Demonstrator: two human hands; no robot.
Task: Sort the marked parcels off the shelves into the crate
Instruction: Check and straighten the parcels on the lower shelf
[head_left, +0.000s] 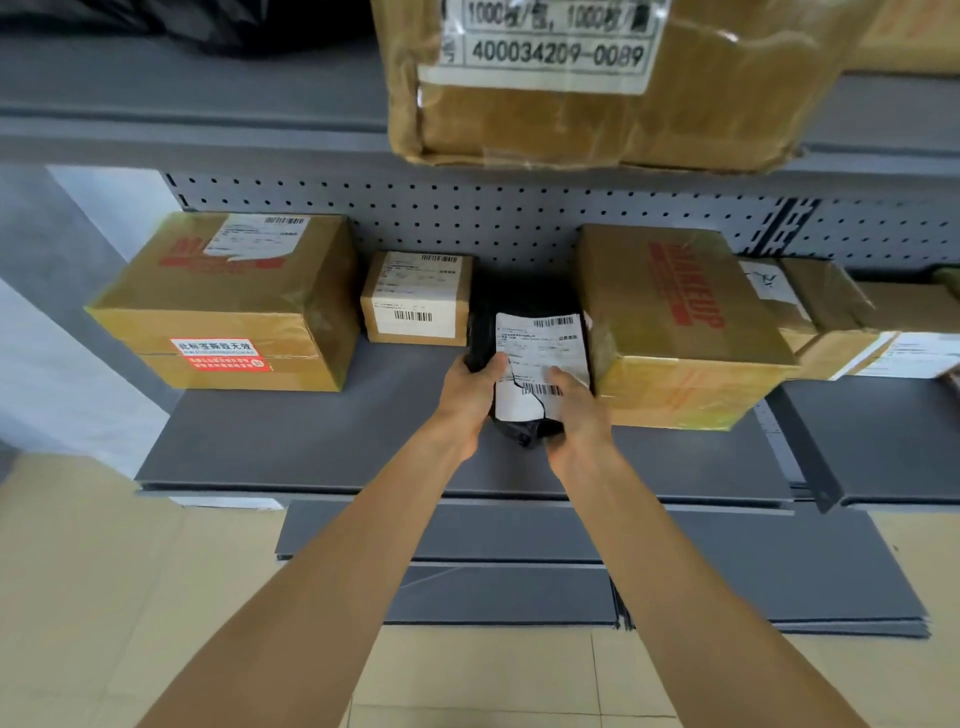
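Grey shelf (322, 441) with perforated back panel (519, 218), seen from in front and above. Toward the left end of the shelf stands a large taped carton (228, 306) bearing a white shipping label on top and a red sticker (222, 355) on its front face. Just beside it, against the back panel, sits a small carton (417, 299) with two white barcode labels. Next comes a black bag parcel (519, 364) carrying a white shipping label (540, 364) marked with a dark pen line; it lies between the small carton and the box to its right, its near end over the middle of the shelf, short of the front edge. The left hand (470, 400) grips the parcel's left side, thumb pressed on the label's edge and fingers wrapped beneath. The right hand (576, 410) closes on the parcel's lower right corner, thumb resting on the label by the barcode. Touching the parcel on the right is a second large carton (680, 332) with red lettering on top. Behind its right side sits a smaller taped box (826, 312), and at the right edge of the view another labelled parcel (914, 356). On the upper shelf rests a taped carton (587, 88) overhanging the front edge. Below lie lower grey shelves (519, 540) and a beige tiled floor (130, 571)
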